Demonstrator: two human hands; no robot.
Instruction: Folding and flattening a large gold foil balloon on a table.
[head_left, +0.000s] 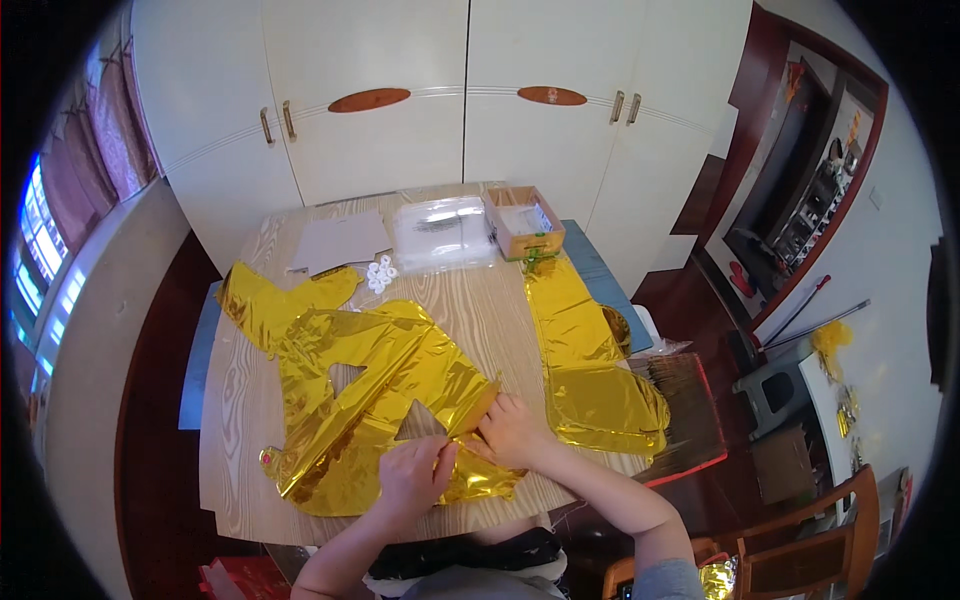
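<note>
Forearms (pixel 605 492) are angled inward over the near edge of the table (pixel 240 490), gold foil (pixel 390 365) being pinched there by left hand (pixel 412 475) and right hand (pixel 515 432). Bare tabletop (pixel 485 315) is exposed between this and another foil piece (pixel 595 402) rightward

A lived-in room in a home

From where I stand this looks like a home: a tall white wardrobe (pixel 370 50) lines the wall beyond the far edge of the table (pixel 485 320), mauve curtains (pixel 100 125) hang off its left edge, a wooden chair (pixel 866 520) stands past its near right corner, and red slippers (pixel 740 279) lie beside a doorway (pixel 877 125).
</note>
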